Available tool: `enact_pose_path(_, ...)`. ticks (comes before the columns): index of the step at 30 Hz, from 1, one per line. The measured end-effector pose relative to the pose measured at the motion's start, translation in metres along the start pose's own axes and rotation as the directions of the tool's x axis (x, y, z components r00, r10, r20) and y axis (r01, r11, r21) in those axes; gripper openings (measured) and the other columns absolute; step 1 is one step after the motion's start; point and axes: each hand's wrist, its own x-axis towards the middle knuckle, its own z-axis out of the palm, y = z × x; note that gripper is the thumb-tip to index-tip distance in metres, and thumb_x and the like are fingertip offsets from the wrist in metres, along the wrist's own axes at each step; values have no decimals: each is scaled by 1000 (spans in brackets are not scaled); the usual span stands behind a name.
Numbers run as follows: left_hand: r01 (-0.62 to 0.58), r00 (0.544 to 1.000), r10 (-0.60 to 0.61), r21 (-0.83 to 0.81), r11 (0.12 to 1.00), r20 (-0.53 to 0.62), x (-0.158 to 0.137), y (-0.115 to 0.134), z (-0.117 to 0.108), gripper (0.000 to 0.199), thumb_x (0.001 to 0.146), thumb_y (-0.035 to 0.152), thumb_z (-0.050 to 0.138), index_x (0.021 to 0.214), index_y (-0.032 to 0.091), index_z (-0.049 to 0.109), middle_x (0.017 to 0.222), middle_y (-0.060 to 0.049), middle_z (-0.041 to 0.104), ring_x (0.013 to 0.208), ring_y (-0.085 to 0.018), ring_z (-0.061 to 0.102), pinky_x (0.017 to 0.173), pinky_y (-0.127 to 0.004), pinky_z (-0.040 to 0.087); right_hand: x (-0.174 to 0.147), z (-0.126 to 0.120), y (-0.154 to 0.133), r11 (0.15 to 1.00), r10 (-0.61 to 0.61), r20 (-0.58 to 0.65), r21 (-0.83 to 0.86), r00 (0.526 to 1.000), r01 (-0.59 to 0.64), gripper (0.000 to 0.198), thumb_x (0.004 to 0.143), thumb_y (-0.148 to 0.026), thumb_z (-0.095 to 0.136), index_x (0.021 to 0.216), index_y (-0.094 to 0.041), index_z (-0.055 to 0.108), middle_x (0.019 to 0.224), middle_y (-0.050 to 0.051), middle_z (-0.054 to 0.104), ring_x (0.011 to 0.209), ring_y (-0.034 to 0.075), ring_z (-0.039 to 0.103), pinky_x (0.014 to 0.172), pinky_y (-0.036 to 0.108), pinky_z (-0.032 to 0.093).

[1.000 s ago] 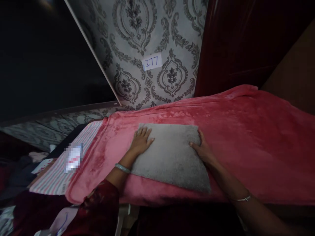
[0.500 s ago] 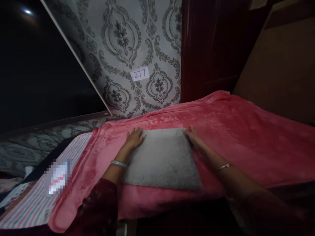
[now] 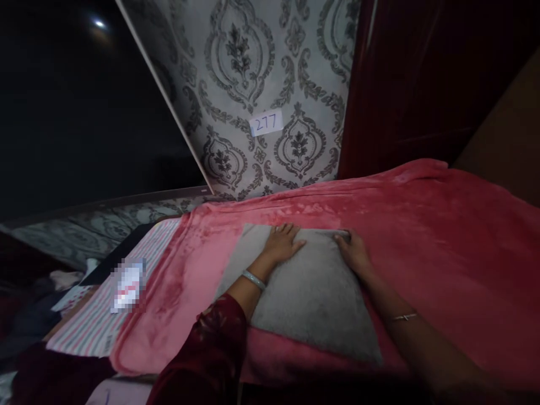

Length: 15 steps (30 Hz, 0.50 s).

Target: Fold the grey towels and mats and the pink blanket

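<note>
A grey cloth (image 3: 312,304) with a soft, plush-looking surface lies on a pink blanket (image 3: 442,253). My left hand (image 3: 282,244) rests flat on the cloth near its far edge, fingers spread and pointing away from me. At the far right corner, my right hand (image 3: 354,251) pinches the cloth, thumb on top and the other fingers at the edge. Part of the cloth's left side is hidden behind my left forearm.
A striped packet (image 3: 93,323) lies left of the blanket. Behind stand a large dark screen (image 3: 93,124), a patterned wall with a paper marked 277 (image 3: 266,122), and a dark red panel (image 3: 400,95). Several fabrics (image 3: 37,309) are piled at far left.
My left hand has moved from the cloth's left edge inward onto its top. The right hand now grips the far right corner, and the cloth lies more skewed. The view has shifted left.
</note>
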Motion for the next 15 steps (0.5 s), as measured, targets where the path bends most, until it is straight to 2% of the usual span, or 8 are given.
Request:
enact_pose_path(5, 219, 975, -218, -21, 976, 42, -13, -77, -12, 62, 102, 53, 28, 155, 21, 38, 163, -9, 35, 152, -29, 26, 124, -53, 17, 2, 4, 7, 999, -31, -5, -22, 1000, 31, 40, 77, -44, 55, 105, -19, 67, 91, 10, 70, 83, 25, 63, 77, 36, 49)
enact_pose_path(8, 309, 951, -308, -91, 947, 27, -26, -109, -14, 58, 104, 46, 29, 155, 18, 38, 163, -10, 35, 152, -26, 28, 124, -47, 23, 2, 5, 8, 999, -42, -11, -30, 999, 42, 41, 77, -44, 53, 104, -18, 67, 91, 10, 69, 83, 26, 62, 79, 39, 49)
enact_pose_path(11, 345, 938, -345, -127, 930, 16, -34, -122, -18, 57, 106, 42, 25, 155, 16, 36, 162, -11, 35, 151, -25, 30, 123, -45, 25, 0, 3, 3, 997, -69, -21, -19, 997, 68, 41, 76, -42, 53, 104, -15, 67, 95, 12, 69, 88, 27, 62, 84, 41, 50)
enact_pose_path(15, 376, 926, -378, -105, 921, 4, -45, -109, -27, 61, 105, 45, 31, 156, 12, 32, 163, -17, 32, 151, -29, 29, 122, -47, 27, 0, -3, -6, 1000, -23, -24, 1, 999, 23, 41, 74, -40, 55, 103, -14, 67, 95, 13, 69, 90, 28, 62, 88, 43, 50)
